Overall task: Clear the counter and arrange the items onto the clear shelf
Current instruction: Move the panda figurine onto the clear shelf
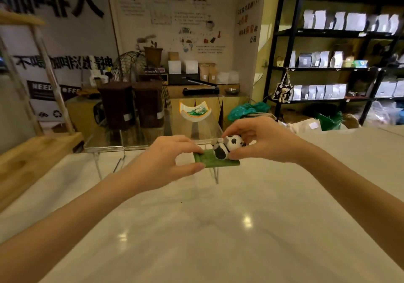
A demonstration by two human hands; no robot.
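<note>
At the counter's far edge, head view:
Counter point(218, 228): pale, glossy, bare in the foreground, two light glints on it.
Shelf point(153, 145): clear, on thin legs, standing on the counter at its far side.
Panda point(227, 146): black-and-white figurine lying on a green base point(218, 162), held at the shelf's front edge, right of centre; whether resting on the shelf top or just above it, hard to tell.
Left hand point(168, 158): pinching the base's left end, thumb below, fingers on top.
Right hand point(258, 139): curled over the panda, thumb at the base's right front, fingertips at the head; gripping the piece.
Dish point(195, 111): white, curved, orange-rimmed, green wrapped bits inside, on the shelf's back part, well behind the panda.
Jars point(131, 105): two dark brown ones beyond the shelf, left, seen partly through it.
Wooden stand point(26, 162): at the left, beside the shelf.
Rack point(328, 64): black, right background, rows of pale bags.
</note>
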